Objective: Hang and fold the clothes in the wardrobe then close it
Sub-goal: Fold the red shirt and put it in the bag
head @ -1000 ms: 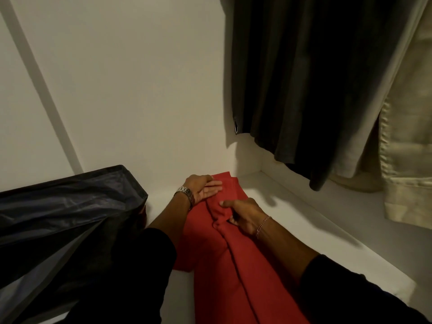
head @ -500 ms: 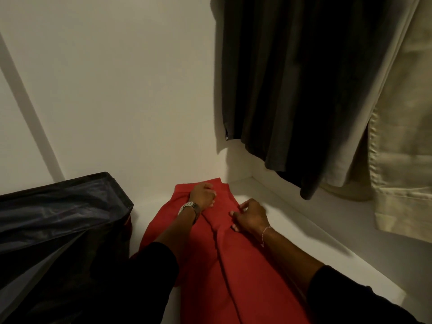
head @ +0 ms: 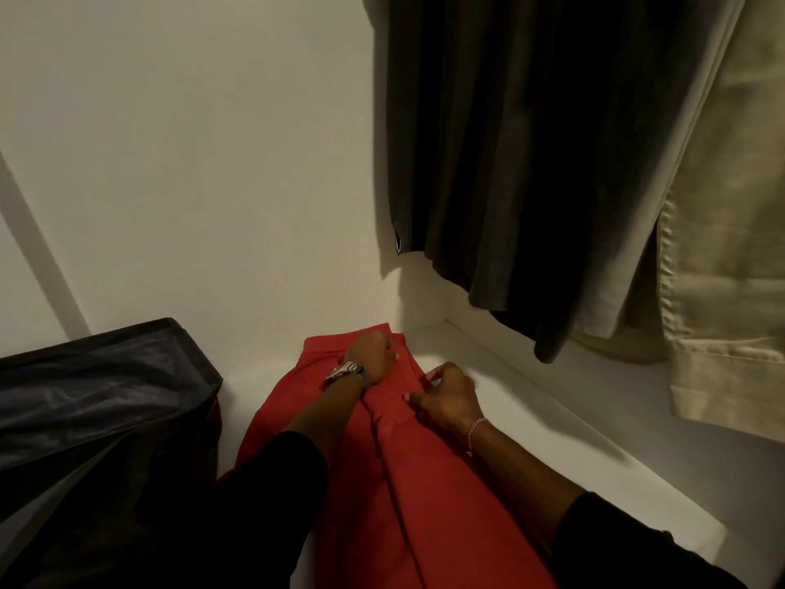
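Both hands, left hand (head: pixel 374 354) and right hand (head: pixel 446 401), pinch the red garment (head: pixel 424 482), fingertips partly hidden.

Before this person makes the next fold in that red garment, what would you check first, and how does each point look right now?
1. Red garment lies on the white shelf: ok.
2. Left hand on its far end: ok.
3. Right hand fingers curled at the central crease: ok.
4. Cloth flat, no ridges: not ok, a ridge runs down the middle.
5. Hanging dark clothes clear of the garment: ok.
6. Dark bag off the cloth: cannot tell.
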